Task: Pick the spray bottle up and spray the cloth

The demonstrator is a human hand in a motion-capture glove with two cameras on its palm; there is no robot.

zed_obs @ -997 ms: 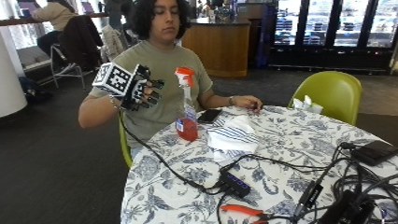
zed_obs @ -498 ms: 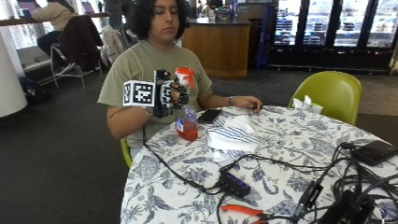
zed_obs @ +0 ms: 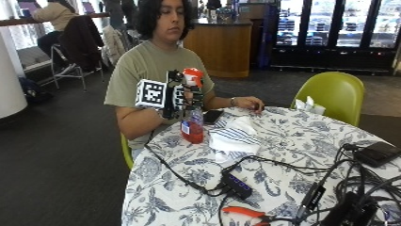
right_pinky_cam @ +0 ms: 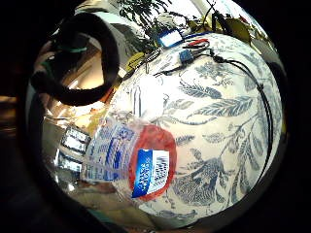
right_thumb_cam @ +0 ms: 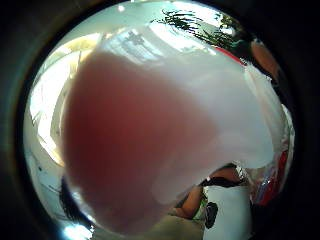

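On the round bench (zed_obs: 300, 155) with its blue floral cloth cover, the right hand (zed_obs: 179, 94) has reached the bottle.

Largest first: the bench carries the white cloth with dark stripes (zed_obs: 233, 136), lying folded just beside the clear plastic spray bottle with red liquid and a red-and-white trigger head (zed_obs: 192, 117), which stands upright near the bench's edge in front of the person. The gloved fingers appear curled round the bottle's neck below the head, though the contact itself is partly hidden. Risks, as judged: the bottle sits close to the edge, so a skewed lift could tip it off; a nozzle turned away from the cloth would wet the cables (zed_obs: 188, 179) nearby. The bottle is about a third full, labelled low on its body.
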